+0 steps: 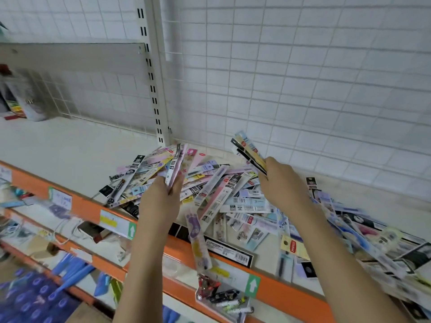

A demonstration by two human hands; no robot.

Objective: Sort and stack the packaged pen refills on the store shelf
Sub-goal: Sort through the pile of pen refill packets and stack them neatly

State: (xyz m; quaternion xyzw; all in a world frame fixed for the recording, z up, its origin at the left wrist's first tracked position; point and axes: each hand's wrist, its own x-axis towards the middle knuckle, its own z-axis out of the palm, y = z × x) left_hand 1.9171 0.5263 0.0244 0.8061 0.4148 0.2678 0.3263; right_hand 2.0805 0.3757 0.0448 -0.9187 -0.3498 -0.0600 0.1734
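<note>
Head view. Loose pile of packaged pen refills (235,201) spread over the shelf (70,148), from its middle to the right end, some overhanging the orange front edge (279,290). Left hand (161,197) raised above the pile — fingers closed on a small fan of packs (176,164), tips pointing to the back grid wall (303,78). Right hand (282,180) likewise — fingers gripping a thin bundle of packs (249,152), dark and yellow cards uppermost.
</note>
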